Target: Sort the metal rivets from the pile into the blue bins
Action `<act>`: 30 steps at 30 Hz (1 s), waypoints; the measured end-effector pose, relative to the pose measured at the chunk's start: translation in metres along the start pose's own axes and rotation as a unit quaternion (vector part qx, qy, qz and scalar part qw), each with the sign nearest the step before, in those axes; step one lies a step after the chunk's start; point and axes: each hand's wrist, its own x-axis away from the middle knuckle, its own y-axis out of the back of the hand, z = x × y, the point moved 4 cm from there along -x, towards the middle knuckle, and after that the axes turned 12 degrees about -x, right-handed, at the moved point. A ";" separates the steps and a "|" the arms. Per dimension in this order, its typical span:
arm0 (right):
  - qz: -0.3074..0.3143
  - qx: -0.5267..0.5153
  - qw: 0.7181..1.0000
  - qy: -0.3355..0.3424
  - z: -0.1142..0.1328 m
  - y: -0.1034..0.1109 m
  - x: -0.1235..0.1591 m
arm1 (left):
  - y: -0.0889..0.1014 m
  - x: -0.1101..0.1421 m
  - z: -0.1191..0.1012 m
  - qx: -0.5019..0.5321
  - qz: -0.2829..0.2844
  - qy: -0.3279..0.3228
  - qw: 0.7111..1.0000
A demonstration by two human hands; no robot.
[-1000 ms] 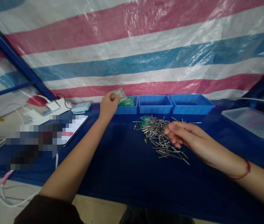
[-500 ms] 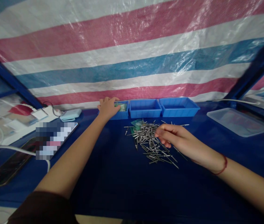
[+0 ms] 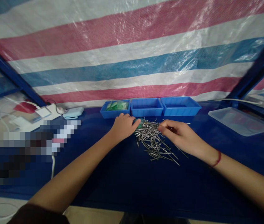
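A heap of silvery blind rivets (image 3: 151,137) lies loose on the blue tabletop. At its far left edge sits a small green plastic packet (image 3: 141,123), partly covered by my left hand (image 3: 124,127). That hand is palm down, its thumb stretched away from the bent fingers, with nothing visible in it. My right hand (image 3: 176,132) is over the right side of the rivets, thumb and fingertips pinched together; whatever is between them is too small to make out. Behind the heap, the left blue bin (image 3: 116,115) holds several green-and-clear packets (image 3: 117,105).
Two more blue bins, a middle bin (image 3: 147,112) and a right bin (image 3: 180,110), stand in the same row. To the right lies a translucent plastic lid (image 3: 241,121). A power strip (image 3: 33,119), cables and a light-blue case (image 3: 73,113) are at left. Striped sheeting (image 3: 122,62) hangs behind.
My left hand has come away from the left bin toward me and rightward, to the green packet by the rivets. My right hand stays pinched over the heap, nearly unmoved.
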 end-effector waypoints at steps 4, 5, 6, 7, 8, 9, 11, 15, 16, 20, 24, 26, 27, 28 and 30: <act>0.004 0.014 1.000 0.008 0.004 -0.003 0.002 | -0.014 0.003 -0.002 -0.037 -0.011 0.034 0.999; 0.006 0.018 1.000 0.008 0.005 -0.003 0.002 | -0.014 0.002 -0.001 -0.038 -0.014 0.041 0.998; 0.007 0.023 1.000 0.009 0.006 -0.004 0.003 | -0.014 0.002 0.000 -0.035 -0.017 0.046 0.998; 0.006 0.026 1.000 0.011 0.008 -0.004 0.003 | -0.013 0.002 0.000 -0.031 -0.022 0.049 0.998; 0.004 0.027 1.000 0.015 0.009 -0.004 0.004 | -0.011 0.002 0.001 -0.024 -0.027 0.052 0.998; -0.001 0.027 0.999 0.020 0.010 -0.004 0.004 | -0.008 0.003 0.001 -0.016 -0.034 0.053 0.998; -0.019 0.025 0.999 0.032 0.012 -0.003 0.005 | -0.001 0.005 0.000 0.003 -0.051 0.053 0.997; -0.041 0.020 0.997 0.057 0.014 -0.002 0.008 | 0.020 0.013 -0.005 0.069 -0.106 0.058 0.990; -0.044 0.020 0.997 0.060 0.013 -0.002 0.008 | 0.026 0.015 -0.007 0.108 -0.126 0.059 0.984; -0.079 -0.007 0.996 0.044 0.007 -0.004 0.008 | 0.030 0.024 -0.022 0.281 -0.097 0.066 0.953; -0.059 -0.100 0.993 0.020 0.008 -0.009 0.007 | 0.018 0.033 -0.043 0.406 0.017 0.073 0.911; -0.042 -0.132 0.990 0.007 0.009 -0.010 0.007 | 0.014 0.036 -0.049 0.442 0.035 0.074 0.894; -0.041 -0.142 0.989 0.001 0.010 -0.010 0.007 | 0.013 0.037 -0.051 0.463 0.039 0.075 0.882; -0.042 -0.150 0.988 -0.004 0.011 -0.010 0.007 | 0.011 0.038 -0.052 0.489 0.047 0.075 0.868; -0.043 -0.167 0.985 -0.007 0.011 -0.010 0.007 | 0.008 0.038 -0.055 0.536 0.074 0.065 0.839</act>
